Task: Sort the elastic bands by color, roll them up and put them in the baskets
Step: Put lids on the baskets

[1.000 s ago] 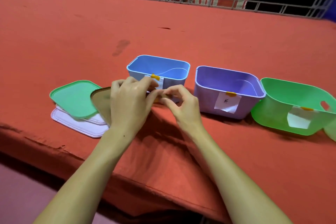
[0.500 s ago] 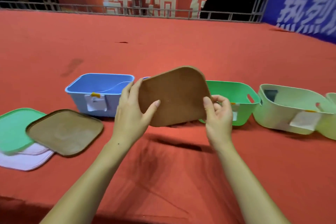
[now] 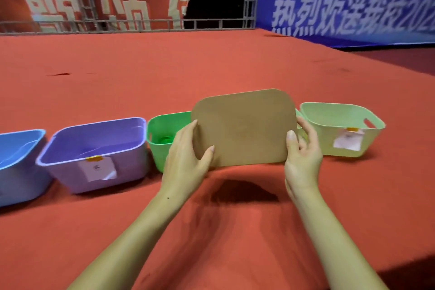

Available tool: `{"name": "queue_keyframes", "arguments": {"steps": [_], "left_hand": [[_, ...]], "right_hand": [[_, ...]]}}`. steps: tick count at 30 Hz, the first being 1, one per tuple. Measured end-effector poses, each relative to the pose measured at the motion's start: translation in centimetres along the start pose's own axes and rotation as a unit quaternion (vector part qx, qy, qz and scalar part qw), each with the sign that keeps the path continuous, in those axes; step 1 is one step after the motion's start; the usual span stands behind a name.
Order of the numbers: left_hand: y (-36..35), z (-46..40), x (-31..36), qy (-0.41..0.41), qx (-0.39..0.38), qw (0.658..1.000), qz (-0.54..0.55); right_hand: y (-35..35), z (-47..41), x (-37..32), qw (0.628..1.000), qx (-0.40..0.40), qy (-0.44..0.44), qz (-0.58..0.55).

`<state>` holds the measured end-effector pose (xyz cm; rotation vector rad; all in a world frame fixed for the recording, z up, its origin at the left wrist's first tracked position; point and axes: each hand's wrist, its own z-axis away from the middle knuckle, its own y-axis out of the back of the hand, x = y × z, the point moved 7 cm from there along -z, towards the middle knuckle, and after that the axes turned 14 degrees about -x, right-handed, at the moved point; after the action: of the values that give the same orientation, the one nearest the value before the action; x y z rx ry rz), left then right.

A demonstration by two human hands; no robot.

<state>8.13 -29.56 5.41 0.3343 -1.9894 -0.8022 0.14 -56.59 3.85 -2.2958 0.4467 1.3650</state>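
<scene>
A broad red cloth-covered tabletop [image 3: 211,66] fills the scene, creased near its front edge and marked by small dark spots farther back. Along its far edge runs a grey metal truss railing [image 3: 131,24]. Behind the railing hangs a red banner [image 3: 94,0] with large pale characters; to its right a dark gap [image 3: 216,0], then a blue banner [image 3: 353,12] with white characters.

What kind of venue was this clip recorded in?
Probably an event stage, not a workshop: red carpet covers the platform, a metal truss railing edges it, and a red banner and a blue banner with large white characters hang behind.
</scene>
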Motion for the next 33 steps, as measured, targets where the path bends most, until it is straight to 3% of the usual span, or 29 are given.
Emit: {"name": "queue_keyframes", "arguments": {"steps": [6,14,18,23,28,33], "left_hand": [[-8.6,-5.0,6.3,-0.054,-0.062,0.996,-0.019],[-19.1,-14.9,11.8,-0.072,-0.152,0.985,-0.033],[-22.9,-19.4,12.3,-0.049,-0.186,0.980,-0.042],[-26.3,-23.4,11.7,-0.021,-0.209,0.974,-0.080],[-27.9,-25.2,10.9,-0.030,-0.223,0.970,-0.089],[-27.8,-26.8,10.9,-0.041,-0.261,0.954,-0.140]], "right_hand": [[9.5,-3.2,-0.4,0.985,0.049,-0.009,0.165],[19.1,-10.6,-0.2,0.918,0.087,-0.043,0.384],[21.7,-14.4,2.2,0.868,0.060,-0.123,0.477],[23.6,-16.9,4.7,0.841,0.053,-0.199,0.501],[25.1,-17.8,6.0,0.864,0.048,-0.197,0.462],[26.0,-18.5,6.0,0.845,0.046,-0.184,0.500]]}}
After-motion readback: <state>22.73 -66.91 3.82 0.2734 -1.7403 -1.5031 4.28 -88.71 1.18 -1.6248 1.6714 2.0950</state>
